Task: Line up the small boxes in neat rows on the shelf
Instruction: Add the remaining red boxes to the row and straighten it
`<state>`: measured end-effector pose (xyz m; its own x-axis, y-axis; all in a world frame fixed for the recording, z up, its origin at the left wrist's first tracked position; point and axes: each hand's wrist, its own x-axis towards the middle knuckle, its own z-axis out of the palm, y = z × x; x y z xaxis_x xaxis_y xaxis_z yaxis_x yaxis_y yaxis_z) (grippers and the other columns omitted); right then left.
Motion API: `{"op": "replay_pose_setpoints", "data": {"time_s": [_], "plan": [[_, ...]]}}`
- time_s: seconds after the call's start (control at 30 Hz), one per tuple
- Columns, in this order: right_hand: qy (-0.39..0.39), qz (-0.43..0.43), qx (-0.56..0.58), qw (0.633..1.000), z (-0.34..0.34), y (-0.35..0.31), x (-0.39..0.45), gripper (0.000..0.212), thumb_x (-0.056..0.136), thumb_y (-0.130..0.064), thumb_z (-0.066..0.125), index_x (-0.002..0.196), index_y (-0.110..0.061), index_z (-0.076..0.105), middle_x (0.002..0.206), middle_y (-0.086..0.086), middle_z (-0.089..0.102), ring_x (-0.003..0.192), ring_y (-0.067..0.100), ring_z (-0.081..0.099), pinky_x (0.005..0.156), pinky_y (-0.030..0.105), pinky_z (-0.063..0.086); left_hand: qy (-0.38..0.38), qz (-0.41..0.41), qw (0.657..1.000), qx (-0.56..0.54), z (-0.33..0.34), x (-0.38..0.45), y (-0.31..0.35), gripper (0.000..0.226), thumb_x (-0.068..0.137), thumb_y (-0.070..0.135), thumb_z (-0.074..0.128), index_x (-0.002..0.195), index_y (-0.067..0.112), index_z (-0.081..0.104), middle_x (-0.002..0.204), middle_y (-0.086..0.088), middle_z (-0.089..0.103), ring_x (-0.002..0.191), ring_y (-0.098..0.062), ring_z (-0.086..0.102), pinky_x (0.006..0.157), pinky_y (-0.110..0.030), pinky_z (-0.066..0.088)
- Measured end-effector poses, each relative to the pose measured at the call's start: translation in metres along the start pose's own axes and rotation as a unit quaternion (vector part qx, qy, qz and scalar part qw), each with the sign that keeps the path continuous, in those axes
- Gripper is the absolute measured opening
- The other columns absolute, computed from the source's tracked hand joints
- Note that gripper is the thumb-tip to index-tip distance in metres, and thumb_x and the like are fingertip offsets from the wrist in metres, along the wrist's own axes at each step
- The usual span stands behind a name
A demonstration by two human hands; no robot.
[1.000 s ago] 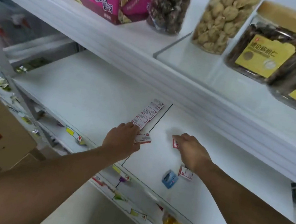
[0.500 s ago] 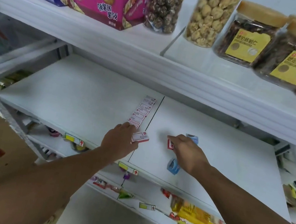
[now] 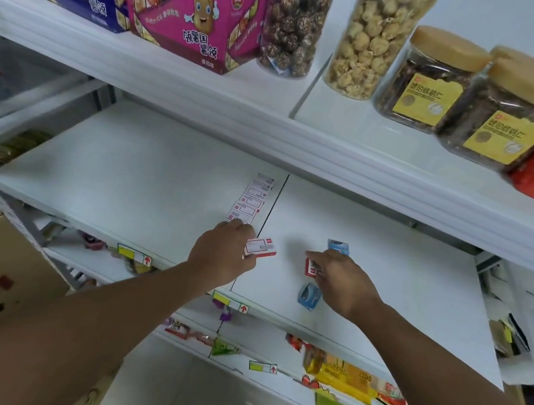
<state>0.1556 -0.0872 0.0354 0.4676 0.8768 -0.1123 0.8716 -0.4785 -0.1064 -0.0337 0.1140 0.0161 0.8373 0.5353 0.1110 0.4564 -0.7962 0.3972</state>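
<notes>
- Boxes in the row [image 3: 252,200] run toward 12 o'clock beside the shelf [image 3: 404,268] seam
- left hand [image 3: 221,254] pinches a white box [image 3: 260,246] to extend it
- right hand [image 3: 340,282] grips a red box [image 3: 310,267], next in line

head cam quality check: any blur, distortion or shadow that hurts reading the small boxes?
Head view: wide-angle bend curves the upper shelf edge; jars at right are smeared and soft. Light is even and diffuse, no glare; only a faint shadow on the shelf under the right hand. The row of boxes is sharp in outline, but its print is too small to read. The left hand covers the row's near end.
</notes>
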Motion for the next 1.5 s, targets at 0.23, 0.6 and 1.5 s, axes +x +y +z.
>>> {"op": "replay_pose_setpoints", "data": {"time_s": [0.23, 0.6, 1.5], "plan": [[0.025, -0.029, 0.043, 0.998, -0.008, 0.015, -0.003, 0.035, 0.096, -0.006, 0.059, 0.128, -0.021, 0.062, 0.113, 0.002, 0.062, 0.102, 0.023, 0.065, 0.084, 0.041, 0.059, 0.015, -0.032, 0.999, 0.030, -0.017, -0.023, 0.026, 0.039, 0.089, 0.042, 0.068, 0.124, 0.027, 0.062, 0.119, 0.007, 0.063, 0.102, -0.017, 0.061, 0.083, -0.035, 0.059], [0.001, -0.125, 0.143, 0.982, 0.018, 0.046, -0.026, 0.053, 0.097, -0.010, 0.066, 0.149, -0.020, 0.054, 0.129, 0.009, 0.063, 0.109, 0.024, 0.065, 0.093, 0.032, 0.053, 0.031, -0.157, 0.982, 0.100, -0.018, -0.093, 0.073, 0.038, 0.089, 0.045, 0.068, 0.121, 0.025, 0.064, 0.113, 0.002, 0.061, 0.107, -0.024, 0.059, 0.081, -0.042, 0.058], [-0.017, -0.096, 0.066, 0.993, -0.003, -0.078, -0.069, 0.059, 0.087, -0.014, 0.066, 0.145, -0.027, 0.060, 0.124, 0.004, 0.067, 0.113, 0.026, 0.065, 0.090, 0.032, 0.054, 0.009, -0.130, 0.991, 0.011, -0.067, -0.182, -0.021, 0.039, 0.091, 0.047, 0.073, 0.124, 0.030, 0.061, 0.115, 0.010, 0.058, 0.102, -0.016, 0.061, 0.086, -0.044, 0.058]]}}
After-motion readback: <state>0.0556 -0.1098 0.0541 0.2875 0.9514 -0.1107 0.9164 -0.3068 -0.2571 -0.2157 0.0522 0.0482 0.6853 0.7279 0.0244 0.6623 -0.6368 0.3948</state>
